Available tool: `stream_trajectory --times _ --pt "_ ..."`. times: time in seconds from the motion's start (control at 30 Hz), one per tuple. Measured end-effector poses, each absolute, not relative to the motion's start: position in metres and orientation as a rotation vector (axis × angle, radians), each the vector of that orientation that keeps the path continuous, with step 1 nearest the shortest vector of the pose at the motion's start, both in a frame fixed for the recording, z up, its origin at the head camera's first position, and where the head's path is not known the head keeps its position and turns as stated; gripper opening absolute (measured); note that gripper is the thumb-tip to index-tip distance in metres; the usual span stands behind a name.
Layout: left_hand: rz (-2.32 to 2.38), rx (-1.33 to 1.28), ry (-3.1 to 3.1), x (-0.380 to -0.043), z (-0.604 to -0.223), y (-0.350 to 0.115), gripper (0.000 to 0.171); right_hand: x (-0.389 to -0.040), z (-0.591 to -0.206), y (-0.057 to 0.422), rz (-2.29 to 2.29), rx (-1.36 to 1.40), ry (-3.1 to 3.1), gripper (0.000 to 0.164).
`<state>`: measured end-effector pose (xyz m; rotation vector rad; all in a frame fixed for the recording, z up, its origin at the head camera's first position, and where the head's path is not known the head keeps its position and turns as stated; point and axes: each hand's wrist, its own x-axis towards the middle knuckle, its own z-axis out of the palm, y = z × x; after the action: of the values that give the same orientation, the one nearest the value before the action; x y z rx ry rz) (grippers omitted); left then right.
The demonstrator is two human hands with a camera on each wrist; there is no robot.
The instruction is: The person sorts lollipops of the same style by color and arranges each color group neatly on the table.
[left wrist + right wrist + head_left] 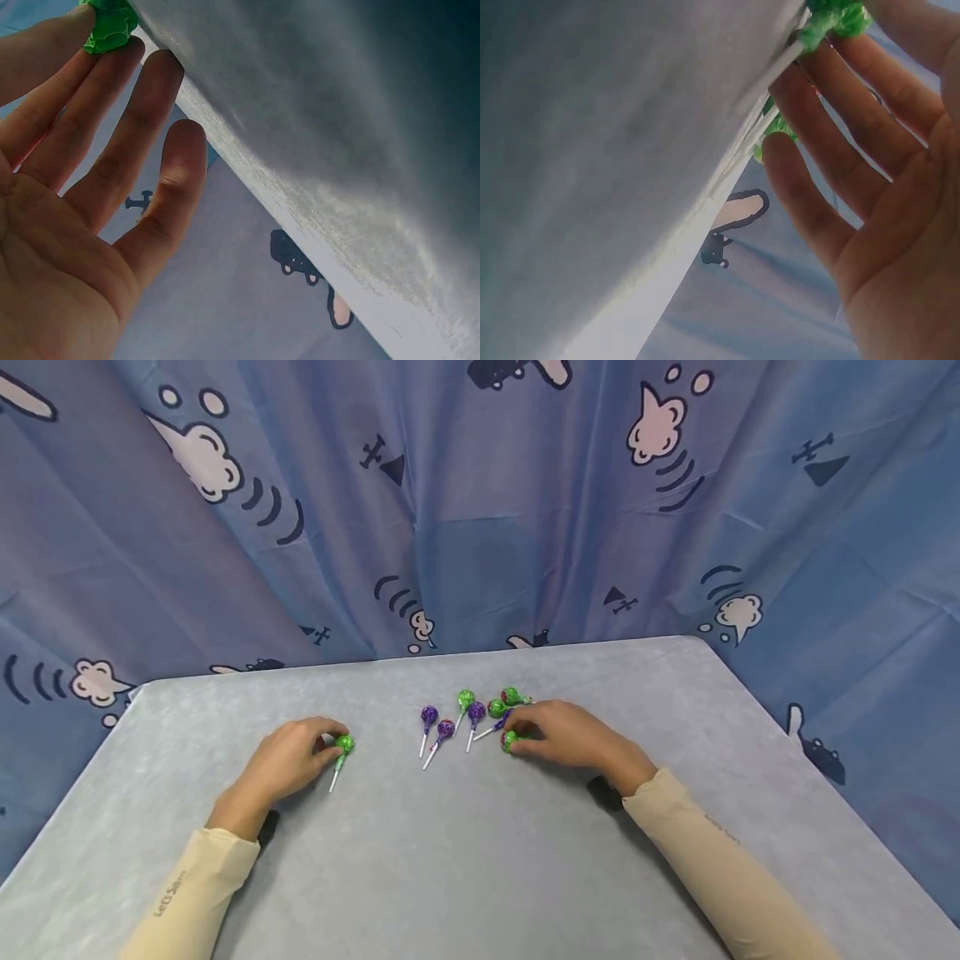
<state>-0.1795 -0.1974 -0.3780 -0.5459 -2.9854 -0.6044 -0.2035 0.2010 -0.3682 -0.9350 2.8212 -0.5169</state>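
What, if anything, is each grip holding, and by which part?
The left grip pinches a green lollipop by its wrapped head; the right grip pinches a second green lollipop, also by the head.

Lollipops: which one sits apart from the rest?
The green lollipop pinched by the left hand: it is alone on the left, while the other lollipops are clustered near the right hand.

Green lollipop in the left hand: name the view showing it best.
Head view: the green lollipop shows with its stick. The left wrist view catches only wrapper, cut off; the right wrist view, none.
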Motion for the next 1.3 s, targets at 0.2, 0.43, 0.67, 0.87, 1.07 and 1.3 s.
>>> stream_trajectory --times 0.2,0.43,0.67,0.87,1.07,1.3 --pt "-0.596 -0.530 -2.985 -0.1778 -0.3809 -0.1968 0.026 -0.2042 -0.3653 0.2068 -0.606 -1.027 2.782 0.024" --pt "-0.591 -0.534 -2.978 -0.1780 -0.3806 -0.1980 0.025 -0.2055 -0.3649 0.2073 -0.603 -1.170 2.731 0.032" --pt "-0.596 -0.539 -2.984 -0.1789 -0.3797 -0.1981 0.025 -0.2057 -0.3655 0.2069 -0.593 -1.143 2.735 0.030" --pt "-0.602 -0.548 -2.986 -0.1803 -0.3791 -0.1973 0.026 -0.2053 -0.3648 0.2068 -0.594 -1.100 2.740 0.029" --pt "-0.600 -0.541 -2.996 -0.1805 -0.3794 -0.1970 0.026 -0.2054 -0.3656 0.2075 -0.598 -1.081 2.747 0.026" --pt "-0.590 -0.533 -2.998 -0.1797 -0.3791 -0.1962 0.027 -0.2044 -0.3652 0.2065 -0.570 -1.050 2.774 0.023"
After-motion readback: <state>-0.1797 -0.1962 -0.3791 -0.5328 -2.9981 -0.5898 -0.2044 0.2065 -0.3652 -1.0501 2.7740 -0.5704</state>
